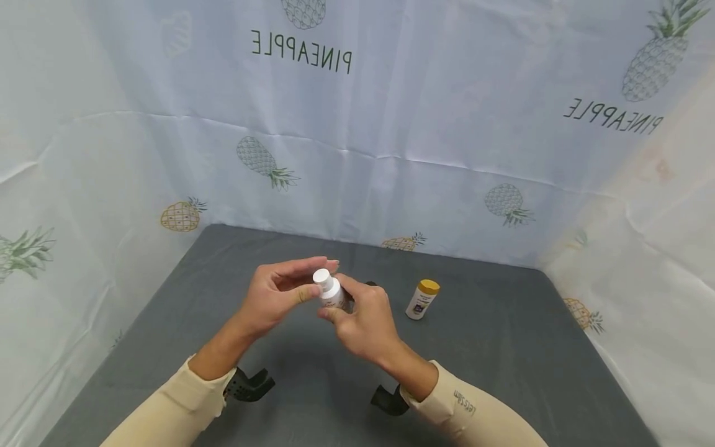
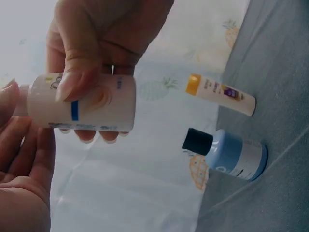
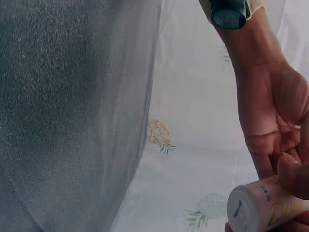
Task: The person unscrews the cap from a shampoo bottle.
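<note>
Where the right hand (image 1: pixel 365 320) clamps fingers round the white bottle (image 1: pixel 332 298): long axis slants cap-first toward the left hand (image 1: pixel 268 301).
Cap (image 1: pixel 321 276): nearest left thumb (image 1: pixel 304 293); whether pinched, cannot tell.

Both forearms (image 1: pixel 215 354) come in over the worktop (image 1: pixel 503 347), L from the L-edge side, R from the R-edge side, angled inward so L hand (image 1: pixel 265 298) & R hand (image 1: pixel 365 323) meet approx midway btwn those edges, short of the far edge. R hand grips w/ curled fingers, thumb opp. them, wrist abt straight. L hand's fingers nearly straight, thumb apart, palm twd R hand; can't tell if it's pinching.
</note>
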`<state>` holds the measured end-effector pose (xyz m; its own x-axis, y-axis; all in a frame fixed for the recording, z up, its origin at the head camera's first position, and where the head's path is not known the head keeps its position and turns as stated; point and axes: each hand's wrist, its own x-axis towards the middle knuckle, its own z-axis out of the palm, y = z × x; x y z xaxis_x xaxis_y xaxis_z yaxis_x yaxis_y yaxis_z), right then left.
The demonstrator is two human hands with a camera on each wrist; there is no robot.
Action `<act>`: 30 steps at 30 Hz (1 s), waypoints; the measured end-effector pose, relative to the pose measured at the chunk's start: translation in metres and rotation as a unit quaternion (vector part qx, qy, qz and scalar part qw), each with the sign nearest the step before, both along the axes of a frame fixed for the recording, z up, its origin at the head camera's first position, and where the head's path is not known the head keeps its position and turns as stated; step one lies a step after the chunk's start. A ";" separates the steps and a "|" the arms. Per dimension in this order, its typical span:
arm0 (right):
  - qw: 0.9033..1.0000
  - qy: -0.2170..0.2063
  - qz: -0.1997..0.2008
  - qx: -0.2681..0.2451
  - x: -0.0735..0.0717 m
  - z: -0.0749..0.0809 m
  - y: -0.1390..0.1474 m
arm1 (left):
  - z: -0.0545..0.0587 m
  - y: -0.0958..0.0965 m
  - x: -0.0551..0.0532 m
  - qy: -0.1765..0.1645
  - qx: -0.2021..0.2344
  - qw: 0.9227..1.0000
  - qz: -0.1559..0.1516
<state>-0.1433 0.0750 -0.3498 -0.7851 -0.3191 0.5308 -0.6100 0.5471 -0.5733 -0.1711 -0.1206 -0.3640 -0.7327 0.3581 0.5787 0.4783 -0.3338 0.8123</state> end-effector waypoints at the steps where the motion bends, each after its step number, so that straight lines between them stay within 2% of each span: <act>1: 1.000 -0.002 0.001 0.003 0.000 0.001 0.001 | 0.001 -0.001 -0.001 0.003 -0.006 1.000 0.000; 5: 1.000 -0.025 0.007 0.009 0.001 0.002 0.003 | 0.002 -0.003 -0.004 0.007 -0.035 0.999 0.031; 7: 0.999 -0.033 0.011 0.008 0.001 0.002 0.003 | 0.002 -0.004 -0.005 0.005 -0.037 0.999 0.034; 12: 0.999 -0.041 0.028 0.004 0.000 0.000 0.004 | -0.002 -0.003 -0.008 0.006 -0.018 1.000 0.008; 18: 0.998 -0.042 0.045 0.004 -0.002 -0.002 0.006 | -0.003 -0.001 -0.007 0.008 -0.013 1.000 0.004; 25: 0.997 -0.049 0.055 0.001 -0.003 -0.003 0.010 | -0.001 -0.005 -0.010 0.024 -0.022 0.998 -0.050; 30: 0.995 -0.057 0.078 -0.003 -0.003 -0.006 0.011 | -0.002 -0.007 -0.010 0.016 -0.032 0.998 -0.047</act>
